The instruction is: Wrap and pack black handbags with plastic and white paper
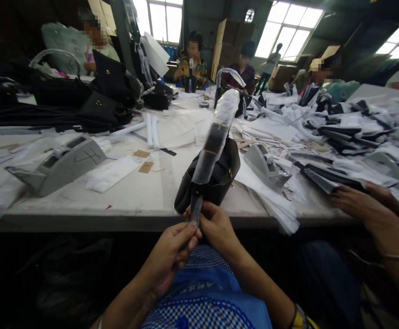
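Note:
A black handbag (220, 180) stands at the near edge of the work table (134, 196). Its strap (216, 137) rises from the bag toward me, wrapped in a clear plastic sleeve. My left hand (170, 256) pinches the lower end of the strap, fingers closed round it. My right hand (216, 228) grips the same end from the other side, thumb and fingers pressed on it. Both hands sit just in front of the table edge, over my blue apron (206, 297).
Grey tape dispensers (62, 164) (263, 164) flank the bag. White wrapping sheets and black straps (326, 141) pile up at right, where another person's hand (353, 201) rests. Black bags (99, 105) stack at back left. Several people sit across the table.

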`<state>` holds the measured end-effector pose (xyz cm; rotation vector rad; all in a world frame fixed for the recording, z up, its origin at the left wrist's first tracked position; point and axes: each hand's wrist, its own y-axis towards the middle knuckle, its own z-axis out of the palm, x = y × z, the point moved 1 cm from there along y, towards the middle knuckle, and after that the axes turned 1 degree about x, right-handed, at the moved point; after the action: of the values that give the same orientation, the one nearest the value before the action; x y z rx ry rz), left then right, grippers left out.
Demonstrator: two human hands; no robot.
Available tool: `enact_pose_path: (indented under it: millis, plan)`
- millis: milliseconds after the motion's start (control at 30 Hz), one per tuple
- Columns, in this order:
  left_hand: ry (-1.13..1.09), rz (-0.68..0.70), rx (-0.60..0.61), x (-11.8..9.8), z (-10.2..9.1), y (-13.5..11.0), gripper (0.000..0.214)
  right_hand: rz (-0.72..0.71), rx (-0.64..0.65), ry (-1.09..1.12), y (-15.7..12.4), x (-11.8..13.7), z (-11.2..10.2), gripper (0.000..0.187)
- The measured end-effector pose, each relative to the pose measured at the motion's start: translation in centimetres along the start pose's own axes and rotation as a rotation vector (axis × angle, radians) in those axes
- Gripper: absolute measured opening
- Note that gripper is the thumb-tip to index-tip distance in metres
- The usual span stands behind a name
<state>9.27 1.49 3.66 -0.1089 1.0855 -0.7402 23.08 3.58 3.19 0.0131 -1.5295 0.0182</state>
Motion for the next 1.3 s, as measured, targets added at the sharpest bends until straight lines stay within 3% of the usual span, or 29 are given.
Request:
enact_pose_path:
  millis: [233, 333, 533, 667, 800, 933, 1167, 1300]
  plan:
    - [-0.016, -0.015, 0.017, 0.4, 0.1, 0.0, 0.034, 0.058, 0.008, 0.063, 0.5, -0.3, 0.3, 0.006]
    - [-0.043, 0.013, 0.02, 0.2, -0.1, 0.1, 0.032, 0.064, 0.027, 0.044, 0.9, -0.3, 0.0, 0.012]
    - [-0.046, 0.062, -0.016, 0.1, -0.2, 0.2, 0.032, 0.063, 0.281, -0.057, 0.5, 1.1, -2.4, 0.03]
    - [-0.004, 0.097, -0.035, 0.3, 0.0, 0.4, 0.033, 0.09, 0.221, -0.103, -1.3, 1.3, -3.3, 0.036]
    - [-0.006, 0.096, -0.036, 0.7, -0.1, 0.6, 0.035, 0.121, 0.22, 0.191, -2.2, 0.8, -1.4, 0.041]
    - [0.005, 0.137, -0.071, 1.2, -0.2, 0.6, 0.044, 0.178, 0.244, 0.4, -1.4, 1.1, 1.4, 0.034]
    - [0.036, 0.229, -0.167, 1.6, 0.1, 0.7, 0.048, 0.173, 0.068, 0.292, -0.5, 1.0, 2.9, 0.03]
    - [0.079, 0.234, -0.151, 1.6, 0.2, 0.8, 0.05, 0.195, 0.054, 0.242, -0.6, 0.3, 2.3, 0.044]
